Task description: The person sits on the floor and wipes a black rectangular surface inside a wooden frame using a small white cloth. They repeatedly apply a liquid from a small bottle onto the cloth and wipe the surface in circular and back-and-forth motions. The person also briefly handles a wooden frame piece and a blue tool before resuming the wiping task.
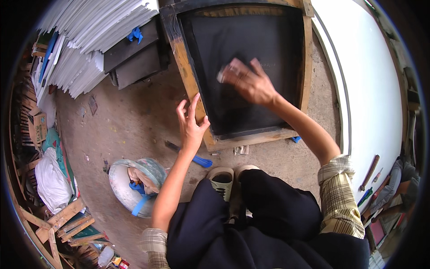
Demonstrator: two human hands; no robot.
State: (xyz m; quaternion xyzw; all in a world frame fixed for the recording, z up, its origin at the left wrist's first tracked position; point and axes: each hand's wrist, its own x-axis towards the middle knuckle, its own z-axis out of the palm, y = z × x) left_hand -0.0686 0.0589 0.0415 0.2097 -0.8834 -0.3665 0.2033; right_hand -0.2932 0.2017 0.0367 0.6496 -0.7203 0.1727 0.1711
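A wooden frame (pixel 182 60) with a black panel (pixel 255 40) set inside it stands in front of me, its wood stained black in places. My left hand (pixel 193 123) grips the frame's left rail near the lower corner, thumb and fingers bent against the wood. Over the middle of the black panel is my right hand (pixel 251 83), blurred by motion. A small pale thing (pixel 220 76) shows at its fingertips; the blur hides what it is. Faint marks show on the panel beside the right thumb.
Stacked white sheets (pixel 89 27) and dark boards (pixel 136 62) stand at the far left. A stained bucket (pixel 118 184) with rags sits near my left forearm, by a blue-ended tool (pixel 201 161) on the floor. A white board (pixel 367 89) lies right, with a wooden-handled tool (pixel 371 171). Wood scraps (pixel 67 219) line the left.
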